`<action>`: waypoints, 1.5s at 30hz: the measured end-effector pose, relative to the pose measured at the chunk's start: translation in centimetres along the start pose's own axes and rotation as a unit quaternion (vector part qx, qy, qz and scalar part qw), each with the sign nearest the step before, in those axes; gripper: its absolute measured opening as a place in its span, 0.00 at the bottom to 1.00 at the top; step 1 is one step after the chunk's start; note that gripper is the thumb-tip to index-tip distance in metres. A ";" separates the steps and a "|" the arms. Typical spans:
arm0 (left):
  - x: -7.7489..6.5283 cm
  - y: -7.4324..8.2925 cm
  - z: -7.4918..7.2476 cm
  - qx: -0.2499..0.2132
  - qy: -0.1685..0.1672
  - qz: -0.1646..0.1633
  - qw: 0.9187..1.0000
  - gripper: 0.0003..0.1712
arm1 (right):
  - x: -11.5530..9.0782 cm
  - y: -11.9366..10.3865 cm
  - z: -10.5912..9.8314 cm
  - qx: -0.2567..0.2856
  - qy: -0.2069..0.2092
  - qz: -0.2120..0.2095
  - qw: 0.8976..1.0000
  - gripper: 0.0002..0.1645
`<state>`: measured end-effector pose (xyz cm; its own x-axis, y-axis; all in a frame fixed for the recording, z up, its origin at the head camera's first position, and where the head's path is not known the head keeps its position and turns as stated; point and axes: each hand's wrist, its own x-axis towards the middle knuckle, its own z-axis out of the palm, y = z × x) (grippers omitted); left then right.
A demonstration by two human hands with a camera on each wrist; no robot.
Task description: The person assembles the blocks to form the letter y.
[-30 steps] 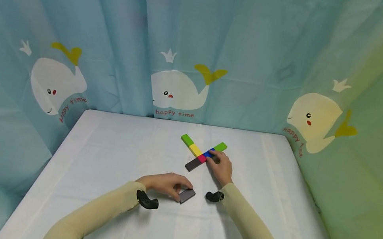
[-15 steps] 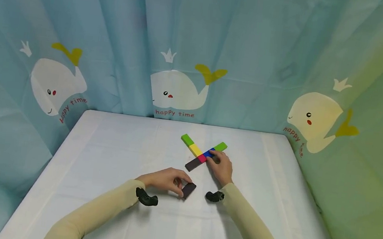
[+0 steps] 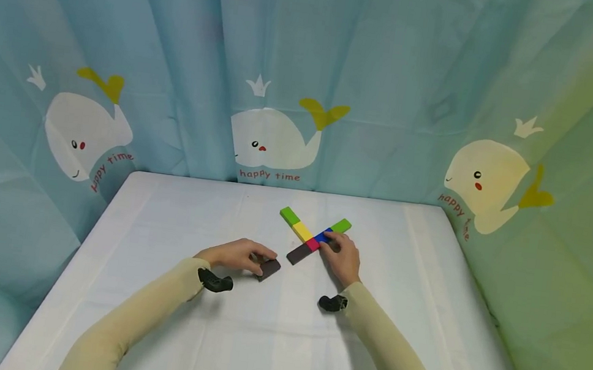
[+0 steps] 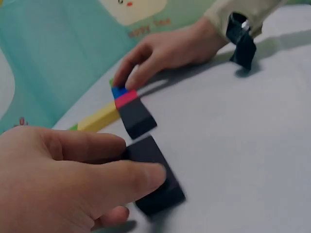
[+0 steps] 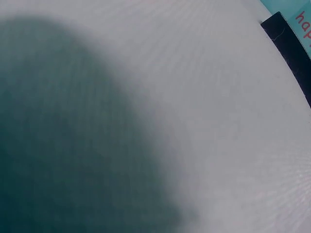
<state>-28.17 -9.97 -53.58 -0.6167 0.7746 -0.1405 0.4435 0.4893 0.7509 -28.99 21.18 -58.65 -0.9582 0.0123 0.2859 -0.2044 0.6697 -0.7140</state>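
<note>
My left hand pinches a black rectangular block between thumb and fingers. In the left wrist view this held block lies close to the end of another black block. That second block forms one arm of a Y-shaped row of coloured blocks. A red block joins it to a yellow block and a blue block. Curled at the blue block, my right hand has thumb and forefinger on it. Green blocks cap both far arms.
The white-covered table reaches back to a blue curtain printed with whales. Black curved pieces stick out at both wrists. In the right wrist view, a dark blur covers the left side and a black bar shows at upper right.
My left hand has carried its black block away from the table's front, then leftward, to beside the row's black end. My right hand and the row stay put.
</note>
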 end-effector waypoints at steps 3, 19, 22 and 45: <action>0.4 -0.7 0.2 0.018 0.005 0.007 1.000 0.25 | 0.0 0.1 -0.1 -0.003 0.000 -0.001 1.000 0.22; 2.4 -0.8 1.1 0.022 0.054 0.000 0.998 0.21 | 0.0 -0.1 0.0 -0.005 0.001 -0.001 1.000 0.22; 2.6 -0.8 1.2 0.017 0.055 0.003 0.998 0.21 | 0.0 -0.2 -0.1 -0.004 0.001 -0.001 1.000 0.22; 3.5 -0.3 1.6 0.017 0.059 -0.008 0.998 0.23 | -0.1 -0.1 -0.1 -0.005 -0.007 0.008 1.000 0.22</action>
<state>-29.45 -6.75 -55.35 -0.6950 0.7153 -0.0728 0.4546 0.5156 0.7263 -28.90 21.21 -58.55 -0.9640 0.0129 0.2658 -0.1873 0.6764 -0.7123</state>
